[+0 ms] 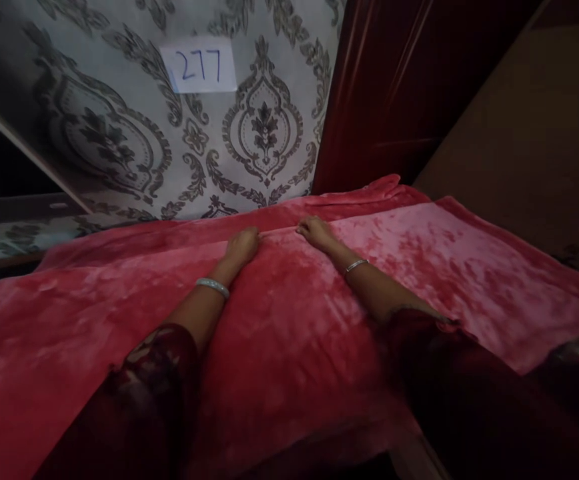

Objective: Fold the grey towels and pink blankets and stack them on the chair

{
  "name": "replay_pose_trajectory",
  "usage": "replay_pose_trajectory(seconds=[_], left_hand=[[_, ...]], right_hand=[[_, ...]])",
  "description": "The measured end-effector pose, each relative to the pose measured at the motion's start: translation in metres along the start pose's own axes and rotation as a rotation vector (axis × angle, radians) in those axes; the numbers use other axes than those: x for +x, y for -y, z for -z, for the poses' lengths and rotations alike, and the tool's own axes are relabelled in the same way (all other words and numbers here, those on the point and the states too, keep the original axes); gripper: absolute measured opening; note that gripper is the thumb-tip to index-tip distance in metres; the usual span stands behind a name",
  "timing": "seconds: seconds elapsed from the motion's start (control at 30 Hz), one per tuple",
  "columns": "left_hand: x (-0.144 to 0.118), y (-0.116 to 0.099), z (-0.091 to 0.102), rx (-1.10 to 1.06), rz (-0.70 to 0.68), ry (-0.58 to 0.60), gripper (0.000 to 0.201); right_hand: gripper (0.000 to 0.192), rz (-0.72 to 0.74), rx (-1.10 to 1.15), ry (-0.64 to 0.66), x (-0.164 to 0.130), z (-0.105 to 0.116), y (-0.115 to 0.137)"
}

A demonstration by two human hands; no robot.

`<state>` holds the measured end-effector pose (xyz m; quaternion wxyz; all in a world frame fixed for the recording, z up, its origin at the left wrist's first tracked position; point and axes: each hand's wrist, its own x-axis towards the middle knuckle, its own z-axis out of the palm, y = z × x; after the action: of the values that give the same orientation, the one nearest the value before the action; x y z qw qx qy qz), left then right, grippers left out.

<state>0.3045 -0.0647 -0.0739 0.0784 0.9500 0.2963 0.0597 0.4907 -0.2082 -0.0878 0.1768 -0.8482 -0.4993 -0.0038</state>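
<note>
A plush red-pink blanket (289, 320) lies spread over a bed and fills most of the view. My left hand (242, 245) rests palm down on it near its far fold, fingers curled at the edge. My right hand (316, 231) lies close beside it on the same fold line, fingers reaching left. Each wrist wears a silver bangle and both arms have dark red sleeves. Whether the fingers pinch the fabric edge is unclear.
A wall with grey damask wallpaper (249, 127) rises behind the bed, with a white paper label reading 277 (198, 68) stuck on it. A dark red wooden panel (394, 87) stands at the right, a brown surface (534, 133) beyond it.
</note>
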Motion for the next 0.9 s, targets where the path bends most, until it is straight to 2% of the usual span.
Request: replay_pose_trajectory(seconds=[0.07, 0.17, 0.3, 0.4, 0.47, 0.53, 0.6, 0.7, 0.8, 0.9], left_hand=[[0.002, 0.000, 0.001, 0.003, 0.001, 0.015, 0.037], [0.005, -0.001, 0.006, 0.008, -0.008, 0.052, 0.039], [-0.003, -0.015, 0.019, 0.071, -0.056, -0.006, 0.051], [-0.029, -0.039, 0.027, 0.117, -0.280, -0.028, 0.062], [-0.054, -0.054, 0.027, 0.126, -0.444, 0.022, 0.065], [-0.079, -0.064, 0.021, 0.138, -0.534, 0.086, 0.067], [-0.098, -0.069, 0.011, 0.142, -0.545, 0.129, 0.069], [-0.112, -0.070, 0.000, 0.140, -0.503, 0.147, 0.068], [-0.120, -0.066, 0.004, 0.151, -0.491, 0.163, 0.068], [-0.141, -0.046, 0.016, 0.171, -0.434, 0.148, 0.065]], right_hand=[[0.031, -0.005, 0.012, 0.030, -0.002, 0.004, -0.002], [0.041, 0.086, 0.014, 0.023, -0.016, 0.017, -0.010], [0.061, 0.177, -0.019, 0.032, -0.066, 0.033, -0.033], [0.074, 0.154, -0.036, 0.117, -0.119, 0.045, -0.051], [0.077, 0.105, -0.060, 0.137, -0.153, 0.050, -0.058], [0.075, 0.024, -0.099, 0.140, -0.182, 0.053, -0.061], [0.072, -0.063, -0.147, 0.130, -0.202, 0.051, -0.061], [0.068, -0.123, -0.205, 0.087, -0.217, 0.046, -0.059], [0.066, -0.123, -0.215, 0.056, -0.220, 0.043, -0.055], [0.064, -0.121, -0.205, 0.034, -0.220, 0.041, -0.053]])
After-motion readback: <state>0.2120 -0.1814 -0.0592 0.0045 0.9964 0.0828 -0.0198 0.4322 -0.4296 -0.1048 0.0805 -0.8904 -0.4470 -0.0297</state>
